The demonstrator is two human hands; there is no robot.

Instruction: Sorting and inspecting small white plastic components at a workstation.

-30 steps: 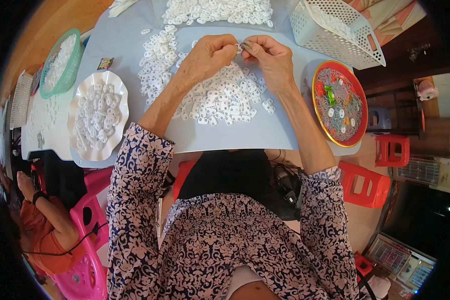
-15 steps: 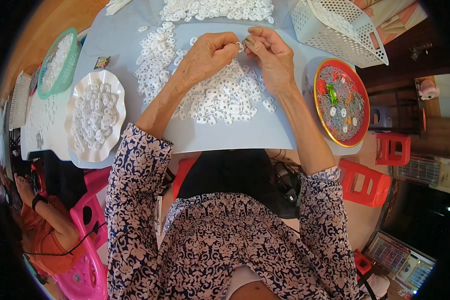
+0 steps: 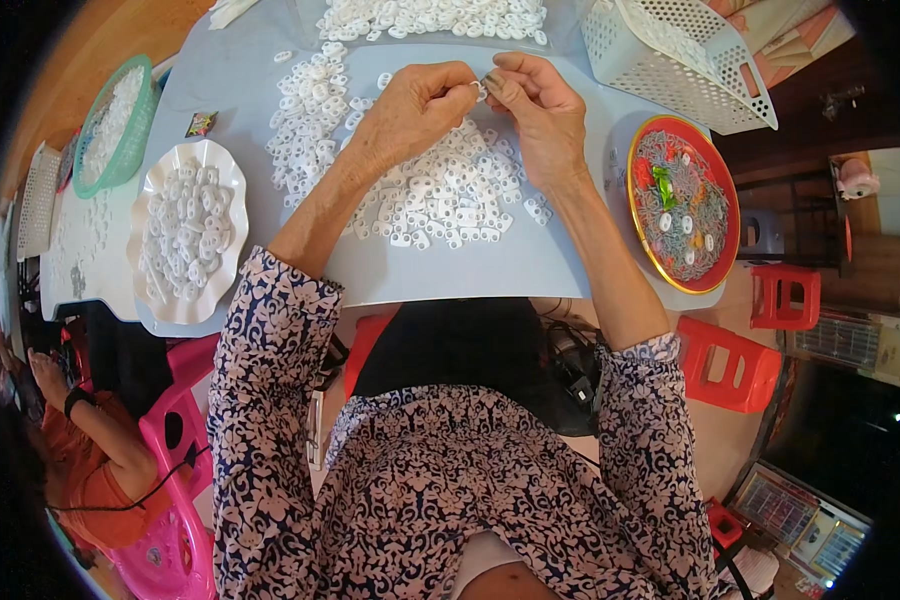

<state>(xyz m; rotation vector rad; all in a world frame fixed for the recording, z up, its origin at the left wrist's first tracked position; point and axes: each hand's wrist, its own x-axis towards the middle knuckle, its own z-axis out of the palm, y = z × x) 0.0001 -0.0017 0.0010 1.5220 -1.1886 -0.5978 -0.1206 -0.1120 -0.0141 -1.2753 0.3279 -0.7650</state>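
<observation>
My left hand (image 3: 417, 108) is closed in a pinch over the grey table (image 3: 400, 275), with a small white plastic piece (image 3: 480, 91) at its fingertips. My right hand (image 3: 544, 118) pinches the other side of that piece with thumb and forefinger. Under and between the hands spreads a loose pile of small white plastic pieces (image 3: 455, 190), flat and with dark round holes. On the right stands a round red tray (image 3: 724, 262) with a gold rim, full of small grey parts, a few white pieces and a green wrapper (image 3: 663, 188).
A white scalloped dish (image 3: 157, 302) of white pieces stands left. Beyond it are a green basket (image 3: 130, 160) and a small wrapped packet (image 3: 201, 124). A white perforated basket (image 3: 735, 105) is at far right. Red stools (image 3: 735, 365) stand below; another person's arm (image 3: 100, 428) shows left.
My hands stay almost in place. The right thumb and forefinger have shifted a little on the small white piece, which shows more plainly between the fingertips now.
</observation>
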